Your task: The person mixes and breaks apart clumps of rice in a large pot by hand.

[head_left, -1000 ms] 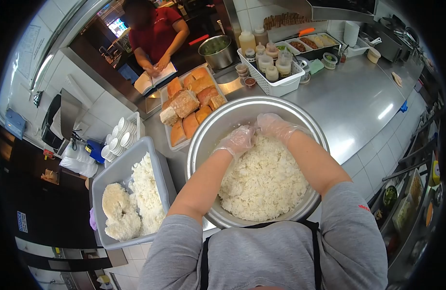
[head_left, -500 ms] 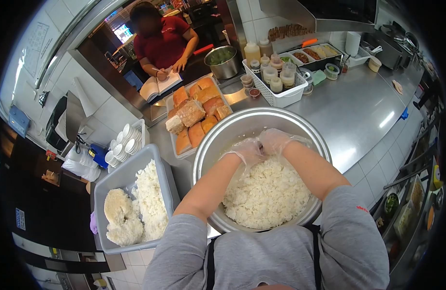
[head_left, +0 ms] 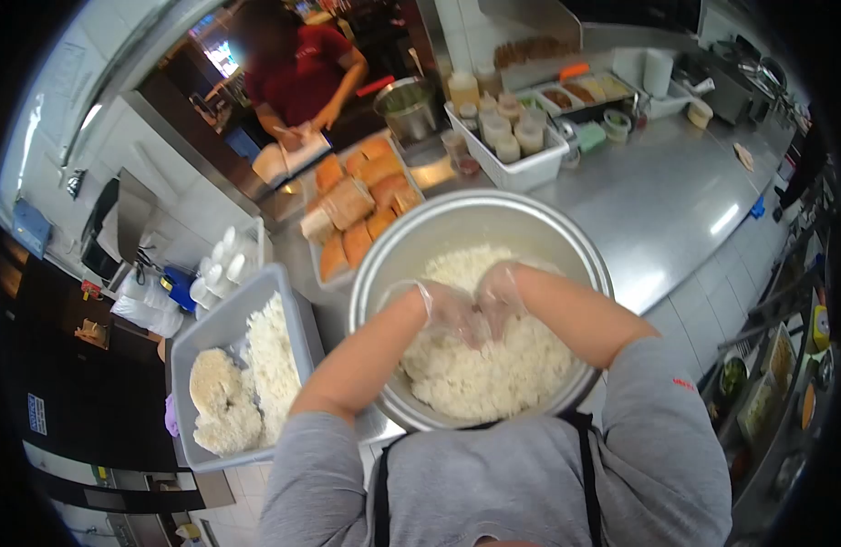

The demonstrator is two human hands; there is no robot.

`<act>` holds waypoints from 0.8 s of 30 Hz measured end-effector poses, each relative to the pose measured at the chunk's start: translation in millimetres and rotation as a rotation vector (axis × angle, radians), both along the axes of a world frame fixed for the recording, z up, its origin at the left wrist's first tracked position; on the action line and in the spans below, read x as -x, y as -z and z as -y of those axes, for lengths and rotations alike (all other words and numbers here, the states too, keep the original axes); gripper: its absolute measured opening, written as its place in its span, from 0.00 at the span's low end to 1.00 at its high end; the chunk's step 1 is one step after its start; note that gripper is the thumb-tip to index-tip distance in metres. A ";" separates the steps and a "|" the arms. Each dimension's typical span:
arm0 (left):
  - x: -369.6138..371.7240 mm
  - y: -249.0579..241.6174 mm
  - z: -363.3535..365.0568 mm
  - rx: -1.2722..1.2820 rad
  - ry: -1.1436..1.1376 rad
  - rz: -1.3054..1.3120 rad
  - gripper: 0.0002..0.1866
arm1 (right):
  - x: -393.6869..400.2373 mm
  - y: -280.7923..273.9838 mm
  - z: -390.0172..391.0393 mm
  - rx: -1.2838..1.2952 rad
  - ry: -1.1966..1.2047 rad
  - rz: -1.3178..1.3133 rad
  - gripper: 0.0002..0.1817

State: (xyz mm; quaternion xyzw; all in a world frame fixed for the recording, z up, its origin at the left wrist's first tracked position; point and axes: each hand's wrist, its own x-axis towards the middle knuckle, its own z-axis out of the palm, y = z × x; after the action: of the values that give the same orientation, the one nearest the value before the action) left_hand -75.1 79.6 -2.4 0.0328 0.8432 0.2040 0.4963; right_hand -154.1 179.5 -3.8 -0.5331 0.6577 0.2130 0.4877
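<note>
A big round metal pot point(head_left: 566, 226) stands before me with cooked white rice point(head_left: 493, 383) in it. Both hands wear clear plastic gloves and are inside the pot, close together, touching the rice. The fingers of my left hand point(head_left: 450, 312) stretch down onto the rice from the left. Opposite it, my right hand point(head_left: 503, 296) points its fingers downward, their tips partly sunk in the rice and blurred. More rice lies against the pot's far wall, beyond the hands. Neither hand shows a clear grip on anything.
A grey tub point(head_left: 304, 351) of rice lumps stands to the left. Behind it are white cups point(head_left: 222, 266). Beyond the pot sit a tray of orange-brown blocks point(head_left: 384, 187), a metal pot point(head_left: 410, 109) and a bottle basket point(head_left: 530, 169). A person point(head_left: 302, 77) stands across the counter.
Both hands have moved from the far side of the pot toward me, over the rice. Rice now shows behind them near the far wall. The view has shifted slightly.
</note>
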 end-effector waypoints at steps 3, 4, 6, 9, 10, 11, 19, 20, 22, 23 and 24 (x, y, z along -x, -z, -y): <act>-10.9 18.2 9.9 0.002 0.005 -0.044 0.52 | 1.0 15.1 8.0 0.027 -0.075 -0.040 0.46; -17.1 20.0 15.5 0.005 -0.019 -0.092 0.51 | 6.8 11.7 2.4 0.053 0.109 0.062 0.42; -33.4 -2.3 8.2 0.030 0.072 -0.266 0.46 | 31.8 23.5 1.0 0.259 0.330 0.160 0.34; -62.7 -14.4 13.6 -0.026 -0.079 -0.501 0.42 | 44.1 -13.4 -12.3 0.617 0.440 0.099 0.35; -65.7 -19.4 12.5 -0.023 -0.080 -0.497 0.42 | 51.1 -19.0 -14.7 0.663 0.527 0.133 0.40; -69.8 -23.0 10.3 0.045 -0.085 -0.566 0.40 | 52.8 -19.3 -18.9 0.660 0.527 0.140 0.40; -98.8 -7.4 23.8 0.322 -0.147 -0.968 0.28 | 63.3 -20.4 -18.4 0.963 0.443 0.099 0.35; -102.8 -8.3 21.7 0.341 -0.131 -0.970 0.27 | 60.1 -25.7 -18.9 0.967 0.439 0.100 0.35; -109.9 -14.7 15.3 0.366 -0.124 -0.963 0.26 | 50.7 -32.2 -19.9 0.893 0.532 0.109 0.35; -112.1 -19.4 13.0 0.424 0.019 -0.948 0.26 | 48.7 -34.9 -20.7 0.893 0.526 0.114 0.35; -112.1 -25.6 9.8 0.480 0.165 -0.932 0.25 | 49.4 -35.9 -21.0 0.913 0.572 0.189 0.32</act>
State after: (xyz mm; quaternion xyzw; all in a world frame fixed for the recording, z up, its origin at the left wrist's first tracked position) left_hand 37.0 69.8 23.2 0.0716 0.9920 -0.0707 0.0767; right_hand -203.6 200.5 32.1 -0.5074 0.7554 -0.2842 0.3021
